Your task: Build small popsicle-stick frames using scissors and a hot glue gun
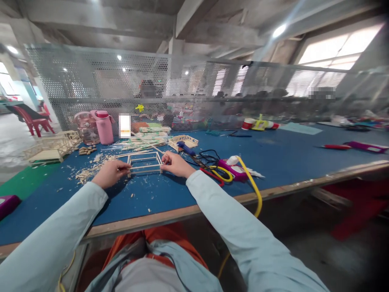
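Note:
A small box-shaped frame of thin wooden sticks stands on the blue tabletop between my hands. My left hand pinches its left end with thumb and fingertips. At the opposite end, my right hand has its fingers closed on the frame's corner. Wood scraps lie scattered just beyond my left hand. Past the frame is a pile of loose wooden sticks. A blue-handled tool, partly hidden, lies beside my right hand near a low wooden tray-like piece.
Finished-looking stick frames stand at the left, near a pink bottle and a clear pink jug. Right of my hand lie a purple power strip, a yellow cable and scissors. A perforated metal screen runs behind the table.

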`<state>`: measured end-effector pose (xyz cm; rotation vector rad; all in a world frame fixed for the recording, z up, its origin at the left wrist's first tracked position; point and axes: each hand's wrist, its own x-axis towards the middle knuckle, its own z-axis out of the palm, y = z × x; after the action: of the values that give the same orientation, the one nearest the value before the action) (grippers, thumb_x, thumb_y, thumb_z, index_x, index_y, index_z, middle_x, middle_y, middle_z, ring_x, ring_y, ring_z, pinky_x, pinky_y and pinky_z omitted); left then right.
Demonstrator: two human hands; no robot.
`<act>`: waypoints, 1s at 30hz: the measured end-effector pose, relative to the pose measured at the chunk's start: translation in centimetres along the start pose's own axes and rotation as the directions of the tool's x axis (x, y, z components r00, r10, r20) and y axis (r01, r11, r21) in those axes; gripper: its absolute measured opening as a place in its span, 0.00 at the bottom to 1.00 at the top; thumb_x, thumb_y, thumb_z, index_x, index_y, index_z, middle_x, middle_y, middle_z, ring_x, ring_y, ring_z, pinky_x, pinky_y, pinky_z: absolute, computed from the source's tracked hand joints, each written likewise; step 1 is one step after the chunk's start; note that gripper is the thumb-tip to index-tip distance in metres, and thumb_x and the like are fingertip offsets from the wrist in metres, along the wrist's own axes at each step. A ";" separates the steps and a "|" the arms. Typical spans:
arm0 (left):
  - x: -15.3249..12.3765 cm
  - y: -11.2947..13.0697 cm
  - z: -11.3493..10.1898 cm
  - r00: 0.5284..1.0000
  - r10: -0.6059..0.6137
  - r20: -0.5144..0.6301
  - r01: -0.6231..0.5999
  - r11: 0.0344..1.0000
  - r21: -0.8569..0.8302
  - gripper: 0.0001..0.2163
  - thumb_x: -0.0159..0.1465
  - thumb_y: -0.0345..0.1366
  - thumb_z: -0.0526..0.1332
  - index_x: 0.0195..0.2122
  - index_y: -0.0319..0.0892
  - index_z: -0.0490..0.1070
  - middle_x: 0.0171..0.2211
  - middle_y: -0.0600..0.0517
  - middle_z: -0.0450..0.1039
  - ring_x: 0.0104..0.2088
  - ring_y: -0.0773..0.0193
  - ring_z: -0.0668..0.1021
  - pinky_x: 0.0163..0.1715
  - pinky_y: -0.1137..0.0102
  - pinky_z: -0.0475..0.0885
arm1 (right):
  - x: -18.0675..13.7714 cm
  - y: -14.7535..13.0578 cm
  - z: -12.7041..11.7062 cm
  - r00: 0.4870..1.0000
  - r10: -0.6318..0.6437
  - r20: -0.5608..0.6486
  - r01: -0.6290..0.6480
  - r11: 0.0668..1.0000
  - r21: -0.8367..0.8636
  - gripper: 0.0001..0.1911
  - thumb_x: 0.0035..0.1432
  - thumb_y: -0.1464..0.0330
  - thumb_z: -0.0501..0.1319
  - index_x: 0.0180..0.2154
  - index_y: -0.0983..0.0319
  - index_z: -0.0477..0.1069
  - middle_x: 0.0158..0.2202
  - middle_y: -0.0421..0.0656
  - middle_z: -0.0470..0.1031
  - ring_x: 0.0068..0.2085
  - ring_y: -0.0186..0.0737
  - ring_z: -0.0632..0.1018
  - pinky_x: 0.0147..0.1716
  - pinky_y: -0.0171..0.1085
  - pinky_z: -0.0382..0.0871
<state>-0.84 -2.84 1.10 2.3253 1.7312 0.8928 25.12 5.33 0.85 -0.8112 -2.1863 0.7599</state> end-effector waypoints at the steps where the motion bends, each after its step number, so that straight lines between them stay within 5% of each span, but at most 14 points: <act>1: 0.0 0.0 0.0 1.000 -0.004 -0.004 0.004 1.000 0.005 0.17 0.53 0.44 0.56 0.35 0.38 0.78 0.32 0.45 0.78 0.32 0.58 0.76 0.35 0.68 0.68 | 0.1 0.2 0.1 1.000 0.011 -0.011 -0.011 1.000 0.028 0.12 0.41 0.67 0.61 0.26 0.60 0.56 0.24 0.33 0.59 0.25 0.29 0.63 0.28 0.32 0.59; 13: 0.1 -0.8 -0.2 0.987 -0.130 -0.098 0.124 0.990 -0.070 0.19 0.53 0.47 0.55 0.35 0.39 0.77 0.33 0.46 0.78 0.33 0.58 0.77 0.36 0.68 0.69 | 0.2 -0.2 1.0 0.997 0.033 0.069 -0.060 0.900 0.431 0.20 0.36 0.72 0.62 0.24 0.59 0.47 0.27 0.34 0.66 0.30 0.31 0.71 0.33 0.35 0.65; 19: 0.1 -0.8 -0.4 0.987 -0.130 -0.097 0.123 0.990 -0.075 0.17 0.52 0.47 0.56 0.33 0.41 0.78 0.33 0.47 0.79 0.34 0.57 0.77 0.36 0.68 0.69 | 0.2 -0.4 1.4 1.000 0.014 -0.025 -0.006 0.949 0.315 0.20 0.38 0.69 0.62 0.24 0.59 0.47 0.24 0.33 0.62 0.29 0.32 0.70 0.31 0.34 0.63; 23: 0.1 -0.7 -0.3 0.994 -0.102 -0.044 0.100 0.994 -0.049 0.17 0.52 0.46 0.56 0.33 0.41 0.78 0.34 0.46 0.78 0.35 0.56 0.77 0.37 0.67 0.69 | -0.2 -0.8 0.9 1.000 -0.014 0.004 0.014 0.996 0.083 0.19 0.41 0.66 0.62 0.23 0.59 0.49 0.24 0.34 0.60 0.27 0.30 0.65 0.30 0.34 0.60; 27: 0.1 -0.5 -0.3 0.993 -0.118 -0.004 0.117 0.992 -0.055 0.20 0.52 0.46 0.56 0.39 0.38 0.75 0.33 0.46 0.78 0.33 0.57 0.77 0.36 0.66 0.69 | -0.5 -0.9 -0.3 0.999 -0.049 -0.011 0.048 0.992 -0.116 0.16 0.58 0.59 0.47 0.23 0.60 0.53 0.22 0.35 0.58 0.26 0.32 0.61 0.30 0.34 0.56; 30: 0.1 -0.4 -0.4 0.991 -0.133 -0.007 0.132 0.988 -0.077 0.23 0.51 0.45 0.58 0.45 0.36 0.72 0.29 0.48 0.77 0.29 0.59 0.76 0.34 0.67 0.69 | -0.5 -0.6 -1.0 0.997 -0.079 0.005 0.079 0.977 -0.200 0.17 0.60 0.61 0.43 0.22 0.61 0.54 0.22 0.37 0.58 0.26 0.32 0.61 0.30 0.34 0.54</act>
<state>-1.36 -2.75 1.29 2.1338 1.7986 0.9341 25.97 4.84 1.65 -0.8172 -2.3039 0.5044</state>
